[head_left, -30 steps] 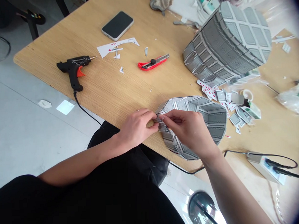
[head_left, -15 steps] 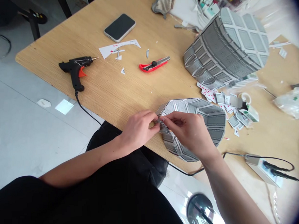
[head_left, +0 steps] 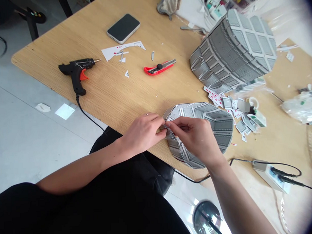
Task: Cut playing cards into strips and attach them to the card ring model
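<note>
A grey patterned ring-shaped piece, made of folded panels, lies on the wooden table near its front edge. At its left rim my left hand pinches the edge between thumb and fingers. My right hand reaches over the ring, its fingertips closed on the same rim right beside the left ones. The fingertips hide most of the spot they grip. Behind the ring stands a larger grey patterned drum-shaped piece.
A black glue gun lies at the left, with a phone and a red cutter farther back. Playing cards are scattered right of the ring. A cable runs along the front edge to a power strip.
The whole view has shifted slightly, with things appearing a little farther left. Both hands keep their grip at the ring's left rim.
</note>
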`<state>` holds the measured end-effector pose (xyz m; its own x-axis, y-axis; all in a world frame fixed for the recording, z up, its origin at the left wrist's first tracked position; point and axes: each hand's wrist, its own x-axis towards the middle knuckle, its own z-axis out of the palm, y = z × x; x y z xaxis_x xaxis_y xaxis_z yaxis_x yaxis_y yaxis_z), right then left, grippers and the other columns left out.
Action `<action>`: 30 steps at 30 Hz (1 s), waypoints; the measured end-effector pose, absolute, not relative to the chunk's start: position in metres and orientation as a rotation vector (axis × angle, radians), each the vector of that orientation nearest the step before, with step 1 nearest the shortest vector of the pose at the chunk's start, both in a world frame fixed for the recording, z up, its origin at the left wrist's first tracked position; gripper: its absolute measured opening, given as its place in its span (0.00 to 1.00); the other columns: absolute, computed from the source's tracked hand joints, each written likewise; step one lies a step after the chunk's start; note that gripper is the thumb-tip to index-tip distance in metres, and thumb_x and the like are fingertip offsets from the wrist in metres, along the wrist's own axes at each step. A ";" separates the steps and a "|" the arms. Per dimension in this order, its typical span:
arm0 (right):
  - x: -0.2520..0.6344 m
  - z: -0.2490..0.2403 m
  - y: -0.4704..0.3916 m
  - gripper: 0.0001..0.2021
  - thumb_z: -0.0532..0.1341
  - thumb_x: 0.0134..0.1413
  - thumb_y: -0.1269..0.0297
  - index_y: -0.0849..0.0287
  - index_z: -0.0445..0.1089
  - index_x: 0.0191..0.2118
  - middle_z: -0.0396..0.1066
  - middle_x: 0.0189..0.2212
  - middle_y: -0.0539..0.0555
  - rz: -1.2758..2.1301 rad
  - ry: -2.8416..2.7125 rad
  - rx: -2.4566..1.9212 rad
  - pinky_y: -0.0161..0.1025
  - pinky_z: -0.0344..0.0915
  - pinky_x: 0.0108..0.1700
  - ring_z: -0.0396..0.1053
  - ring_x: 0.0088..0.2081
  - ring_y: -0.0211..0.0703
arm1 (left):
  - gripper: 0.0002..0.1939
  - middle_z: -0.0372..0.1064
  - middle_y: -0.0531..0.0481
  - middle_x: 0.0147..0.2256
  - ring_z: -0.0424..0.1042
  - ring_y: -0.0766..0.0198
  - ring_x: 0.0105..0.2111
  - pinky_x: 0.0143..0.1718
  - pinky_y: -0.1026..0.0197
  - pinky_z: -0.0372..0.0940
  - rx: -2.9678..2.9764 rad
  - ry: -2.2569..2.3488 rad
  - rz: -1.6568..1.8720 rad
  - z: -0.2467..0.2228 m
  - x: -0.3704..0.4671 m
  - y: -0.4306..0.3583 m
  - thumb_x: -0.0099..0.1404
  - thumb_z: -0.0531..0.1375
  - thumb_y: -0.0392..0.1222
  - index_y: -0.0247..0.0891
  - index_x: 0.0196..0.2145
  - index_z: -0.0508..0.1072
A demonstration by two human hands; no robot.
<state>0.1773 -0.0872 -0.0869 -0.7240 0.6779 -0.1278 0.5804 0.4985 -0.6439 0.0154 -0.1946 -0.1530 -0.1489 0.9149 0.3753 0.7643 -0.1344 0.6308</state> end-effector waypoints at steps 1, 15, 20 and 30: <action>0.178 -0.087 -0.087 0.20 0.65 0.70 0.50 0.60 0.82 0.33 0.73 0.22 0.49 1.032 -2.594 -1.097 0.36 0.59 0.31 0.63 0.25 0.36 | 0.03 0.77 0.50 0.32 0.77 0.61 0.34 0.35 0.59 0.69 1.904 1.927 1.152 -0.153 0.016 -0.193 0.68 0.68 0.33 0.36 0.37 0.78; 0.186 -0.081 -0.089 0.13 0.65 0.69 0.56 0.56 0.85 0.39 0.83 0.30 0.51 1.129 -2.576 -1.167 0.37 0.63 0.33 0.75 0.29 0.40 | 0.04 0.81 0.50 0.37 0.78 0.64 0.31 0.34 0.59 0.69 1.914 1.891 1.139 -0.149 0.019 -0.202 0.73 0.68 0.38 0.36 0.42 0.77; 0.185 -0.083 -0.092 0.12 0.65 0.69 0.58 0.57 0.84 0.38 0.82 0.29 0.50 1.111 -2.579 -1.161 0.38 0.62 0.34 0.74 0.29 0.39 | 0.06 0.80 0.48 0.35 0.78 0.61 0.34 0.37 0.58 0.71 1.994 1.873 1.087 -0.147 0.015 -0.199 0.74 0.68 0.40 0.35 0.41 0.77; 0.185 -0.085 -0.093 0.12 0.65 0.70 0.58 0.57 0.84 0.37 0.79 0.26 0.48 1.065 -2.581 -1.141 0.36 0.61 0.33 0.70 0.27 0.35 | 0.05 0.80 0.44 0.38 0.80 0.57 0.40 0.41 0.56 0.74 2.109 1.751 0.979 -0.145 0.003 -0.195 0.77 0.62 0.37 0.33 0.41 0.76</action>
